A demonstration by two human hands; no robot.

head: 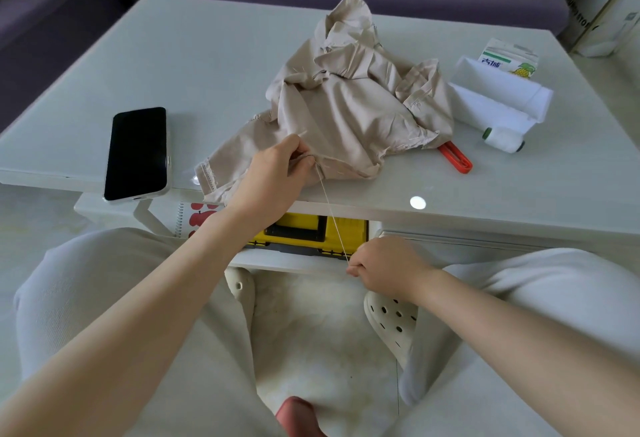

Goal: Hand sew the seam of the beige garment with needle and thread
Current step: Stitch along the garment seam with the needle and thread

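The beige garment [349, 104] lies crumpled on the white table [207, 65], one edge hanging over the near side. My left hand [277, 169] pinches its seam at the near edge. A taut pale thread [332, 216] runs from that seam down to my right hand [384, 268], which is below the table edge with fingers curled, pinching the thread end. The needle itself is too small to make out. A white thread spool [504, 138] lies on the table to the right.
A black phone [136, 154] lies at the table's left near edge. An orange tool [455, 157] pokes from under the garment. White folded cloth [498, 97] and a carton [510, 60] sit at right. A yellow box [304, 234] rests on the lower shelf.
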